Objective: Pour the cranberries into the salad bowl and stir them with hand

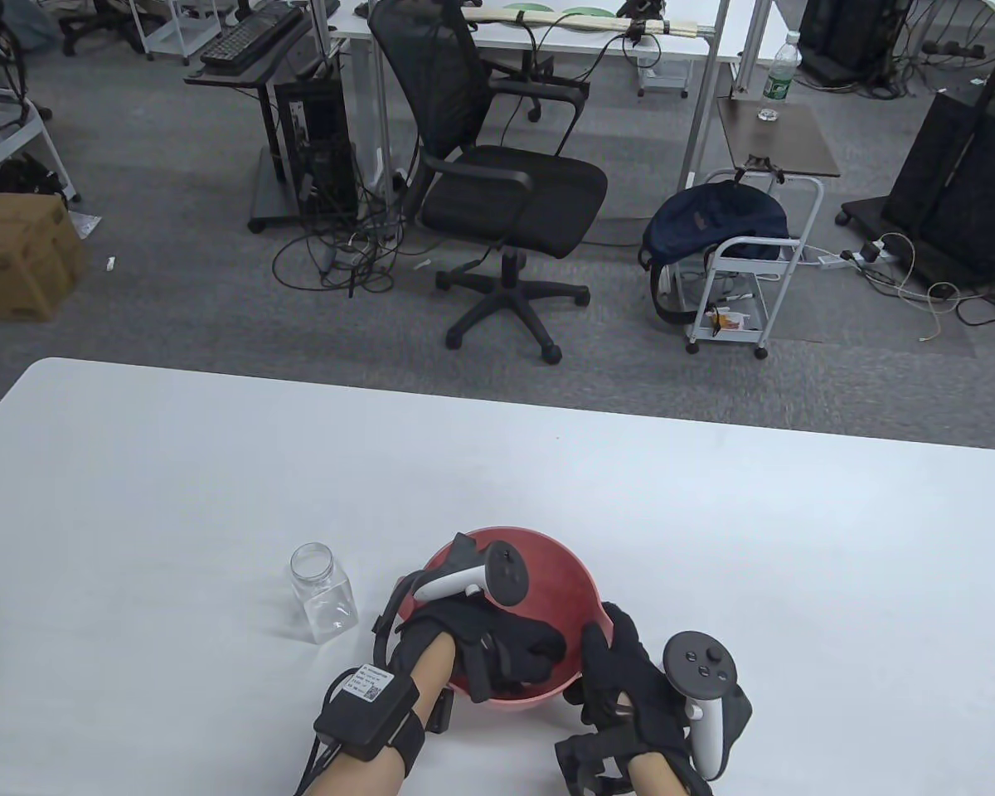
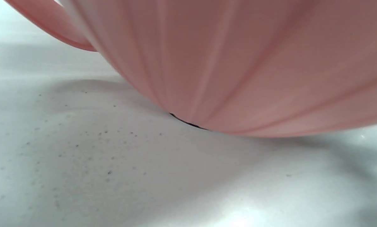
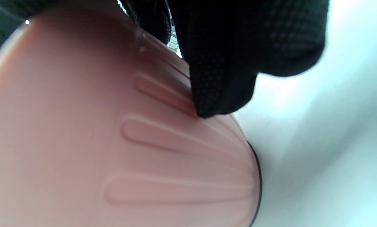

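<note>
Left hand [image 1: 497, 638] down inside the red bowl [image 1: 576, 593], fingers bent among its contents, tracker on the back of the hand tipped toward the far rim; whether those fingers hold anything, impossible to tell, since the glove hides the bottom of the bowl. No cranberries visible past the dark glove. Right hand [image 1: 630, 680] against the bowl's near right side, fingers curled over the rim and down the ribbed outer wall, gripping it; in the right wrist view, one gloved fingertip [image 3: 217, 101] pressed on the pink ribbed wall [image 3: 119, 135], just above the dark foot ring. Bowl upright on the white table [image 1: 174, 497], between the two forearms, base flat on the surface in the left wrist view [image 2: 239, 63]. Clear jar [image 1: 323, 593] just left of the left hand, upright, lid off, looking empty, apart from the bowl. Beyond the table's far edge, ahead of both hands, a black office chair [image 1: 497, 182] and a small white cart [image 1: 742, 274] on grey carpet.
</note>
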The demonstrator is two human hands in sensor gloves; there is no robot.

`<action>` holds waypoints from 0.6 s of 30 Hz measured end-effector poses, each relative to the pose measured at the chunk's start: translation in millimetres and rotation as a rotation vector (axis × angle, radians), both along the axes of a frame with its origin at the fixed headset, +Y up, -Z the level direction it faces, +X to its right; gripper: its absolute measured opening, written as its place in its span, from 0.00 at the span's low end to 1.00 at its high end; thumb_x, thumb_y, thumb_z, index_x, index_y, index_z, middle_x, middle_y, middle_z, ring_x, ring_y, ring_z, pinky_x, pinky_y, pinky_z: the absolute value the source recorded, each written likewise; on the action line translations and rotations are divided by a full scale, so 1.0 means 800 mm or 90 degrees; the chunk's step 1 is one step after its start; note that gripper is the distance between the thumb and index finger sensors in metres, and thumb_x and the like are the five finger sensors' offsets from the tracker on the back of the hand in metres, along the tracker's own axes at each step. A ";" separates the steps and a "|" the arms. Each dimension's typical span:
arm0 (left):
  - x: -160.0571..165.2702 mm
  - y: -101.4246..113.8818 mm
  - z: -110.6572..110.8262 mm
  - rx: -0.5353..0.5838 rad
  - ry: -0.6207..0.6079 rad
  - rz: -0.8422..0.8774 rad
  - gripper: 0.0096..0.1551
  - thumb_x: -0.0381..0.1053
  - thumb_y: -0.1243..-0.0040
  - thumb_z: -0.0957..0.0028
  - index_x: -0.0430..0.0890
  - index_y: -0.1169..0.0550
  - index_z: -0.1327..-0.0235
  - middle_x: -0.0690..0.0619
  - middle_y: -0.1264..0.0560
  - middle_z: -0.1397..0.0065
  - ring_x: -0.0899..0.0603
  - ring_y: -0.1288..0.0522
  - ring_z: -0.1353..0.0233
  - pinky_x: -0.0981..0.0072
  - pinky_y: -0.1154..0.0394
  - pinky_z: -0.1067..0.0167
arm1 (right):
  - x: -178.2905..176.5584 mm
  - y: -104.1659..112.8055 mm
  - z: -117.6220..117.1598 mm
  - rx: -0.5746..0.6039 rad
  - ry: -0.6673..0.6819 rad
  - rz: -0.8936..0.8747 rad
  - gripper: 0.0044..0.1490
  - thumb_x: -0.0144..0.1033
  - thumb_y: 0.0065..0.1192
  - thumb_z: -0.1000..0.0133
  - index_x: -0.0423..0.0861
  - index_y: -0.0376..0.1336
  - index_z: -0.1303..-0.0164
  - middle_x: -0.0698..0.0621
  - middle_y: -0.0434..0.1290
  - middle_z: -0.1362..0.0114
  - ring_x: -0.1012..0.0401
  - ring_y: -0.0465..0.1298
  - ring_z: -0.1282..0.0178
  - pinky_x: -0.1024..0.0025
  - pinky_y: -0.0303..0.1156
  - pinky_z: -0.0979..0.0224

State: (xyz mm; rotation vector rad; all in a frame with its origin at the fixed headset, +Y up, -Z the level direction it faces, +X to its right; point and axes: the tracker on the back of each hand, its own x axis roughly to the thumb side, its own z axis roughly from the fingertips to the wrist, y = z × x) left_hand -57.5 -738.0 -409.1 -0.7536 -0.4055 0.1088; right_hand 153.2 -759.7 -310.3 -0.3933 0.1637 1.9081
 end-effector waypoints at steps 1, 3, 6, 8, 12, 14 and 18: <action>0.000 0.000 0.000 0.000 0.001 0.000 0.36 0.89 0.45 0.55 0.94 0.34 0.28 0.93 0.30 0.15 0.62 0.33 0.10 0.60 0.27 0.19 | 0.000 0.000 0.000 0.000 0.000 0.000 0.41 0.66 0.52 0.43 0.55 0.53 0.24 0.43 0.70 0.25 0.57 0.84 0.60 0.72 0.83 0.63; 0.000 0.000 0.000 0.000 0.002 -0.001 0.36 0.88 0.45 0.53 0.93 0.35 0.27 0.91 0.33 0.13 0.61 0.35 0.09 0.58 0.28 0.18 | 0.000 0.000 0.000 0.000 0.000 0.001 0.41 0.66 0.52 0.43 0.55 0.53 0.24 0.43 0.70 0.25 0.57 0.84 0.60 0.72 0.83 0.63; 0.000 0.000 0.000 0.000 0.004 -0.002 0.36 0.87 0.46 0.51 0.92 0.36 0.26 0.89 0.35 0.12 0.59 0.37 0.08 0.57 0.29 0.18 | 0.000 0.000 0.000 0.001 0.000 0.001 0.41 0.66 0.52 0.43 0.55 0.53 0.24 0.43 0.70 0.25 0.57 0.84 0.61 0.72 0.83 0.63; 0.000 0.000 0.001 0.000 0.005 -0.005 0.35 0.87 0.47 0.50 0.91 0.37 0.25 0.88 0.36 0.11 0.57 0.38 0.08 0.56 0.30 0.18 | 0.000 0.000 0.000 0.001 0.000 0.000 0.41 0.66 0.52 0.43 0.55 0.53 0.24 0.43 0.70 0.25 0.57 0.84 0.60 0.72 0.83 0.63; -0.001 0.000 0.001 0.002 0.007 -0.007 0.34 0.86 0.50 0.46 0.89 0.39 0.23 0.87 0.38 0.11 0.56 0.39 0.08 0.55 0.31 0.18 | 0.000 0.000 0.000 0.002 0.000 0.001 0.41 0.66 0.52 0.43 0.55 0.53 0.24 0.43 0.70 0.25 0.57 0.84 0.61 0.72 0.83 0.63; -0.002 0.000 0.001 0.001 0.012 -0.005 0.35 0.86 0.52 0.43 0.86 0.40 0.21 0.84 0.39 0.10 0.55 0.39 0.09 0.55 0.32 0.18 | 0.000 0.000 0.000 0.002 0.000 0.003 0.41 0.66 0.52 0.43 0.55 0.53 0.24 0.43 0.70 0.25 0.57 0.84 0.61 0.72 0.83 0.63; -0.003 0.000 0.001 0.000 0.018 0.000 0.37 0.85 0.54 0.40 0.79 0.41 0.17 0.80 0.40 0.09 0.53 0.39 0.09 0.54 0.32 0.18 | -0.001 0.000 0.000 0.002 0.001 0.002 0.41 0.66 0.52 0.43 0.55 0.53 0.24 0.43 0.70 0.25 0.57 0.84 0.61 0.72 0.83 0.63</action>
